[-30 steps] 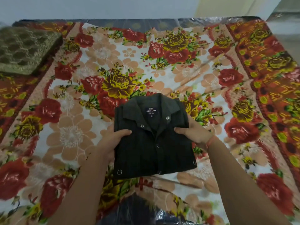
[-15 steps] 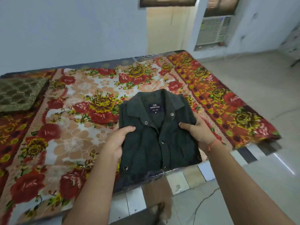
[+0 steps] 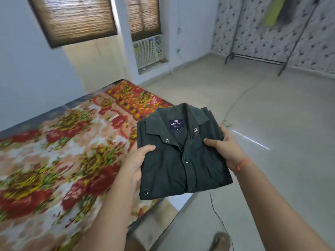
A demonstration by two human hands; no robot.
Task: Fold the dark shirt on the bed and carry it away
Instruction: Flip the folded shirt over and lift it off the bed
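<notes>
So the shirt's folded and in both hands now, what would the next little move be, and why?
Probably keep turning away from the bed and step onto the open floor. The dark shirt is folded flat, lifted clear past the bed's corner, with the left hand and right hand gripping opposite edges, thumbs on top. Folding looks done, so only carrying remains.

Fingers (image 3: pixel 222 130) mostly hidden beneath shirt (image 3: pixel 181 160).
</notes>
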